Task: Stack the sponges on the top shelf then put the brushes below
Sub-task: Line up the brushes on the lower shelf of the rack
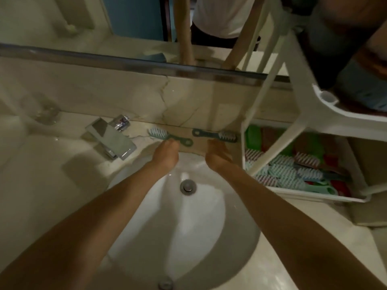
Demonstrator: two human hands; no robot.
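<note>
With both hands at brushes mid-frame, left hand (165, 155) pinches one brush (170, 136); right hand (217, 156) grip unclear; next, lower shelf (314, 196)

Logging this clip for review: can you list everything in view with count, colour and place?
Loose brushes: two, teal, counter behind basin.
Shelf brushes: many, teal, blue and pink, rack's lower shelf.
Sponges: several, green and red, lower shelf too.
Rack: one, white, right of basin.
Tap: one, chrome, left of brushes.
Basin: one, white, centre.
Mirror: one, above.
Left hand: at left brush handle.
Right hand: near right brush.
</note>
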